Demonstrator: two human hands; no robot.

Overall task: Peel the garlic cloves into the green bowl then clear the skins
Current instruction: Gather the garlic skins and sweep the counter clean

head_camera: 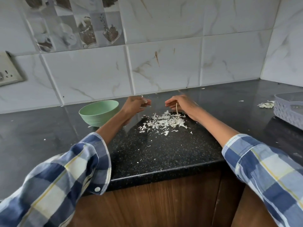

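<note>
While the left hand (136, 104) pinches a garlic clove (145, 100) with skin clinging to it, just right of the green bowl (99, 113), the right hand (179, 103) holds a strip of skin (177, 108) in curled fingers above the heap of skins (164, 122). Best to drop that strip on the heap, then strip the clove bare before tipping it left into the bowl. Open countertop (164, 154) lies near the heap, though its near edge is close, and a grey basket (290, 108) stands far right.

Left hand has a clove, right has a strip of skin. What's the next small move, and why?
Probably drop the strip of skin from the right hand onto the skin pile below it; the left hand still pinches a partly skinned clove beside the green bowl.
</note>
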